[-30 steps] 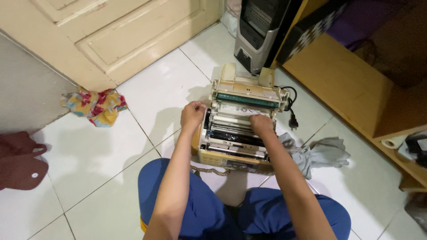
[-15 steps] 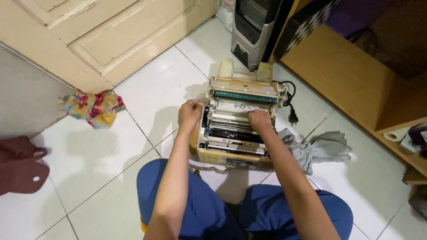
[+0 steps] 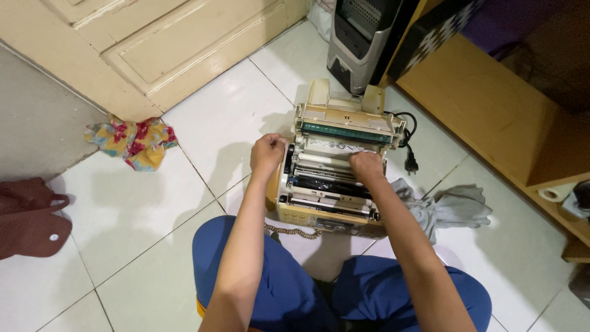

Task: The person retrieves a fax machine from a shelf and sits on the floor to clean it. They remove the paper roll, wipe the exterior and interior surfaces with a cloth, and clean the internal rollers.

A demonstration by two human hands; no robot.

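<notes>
An old cream-coloured fax machine (image 3: 335, 212) stands on the white tiled floor in front of my knees, its lid tilted up at the back and its rollers and black film exposed. My left hand (image 3: 267, 154) is closed on the machine's left edge near the top. My right hand (image 3: 367, 167) rests inside the opened machine on the pale roller area, fingers curled; what they grip is hidden. A coiled cord hangs at the machine's front.
A grey cloth (image 3: 452, 209) lies right of the machine, a black power plug (image 3: 410, 165) behind it. A computer tower (image 3: 362, 37) and wooden shelf (image 3: 491, 104) stand at the back right, a door (image 3: 172, 43) at the back left, a floral rag (image 3: 134, 140) and a maroon bag (image 3: 27, 218) to the left.
Both hands stay in nearly the same places on the machine. The view has shifted slightly; my right hand has edged a little along the roller area.
</notes>
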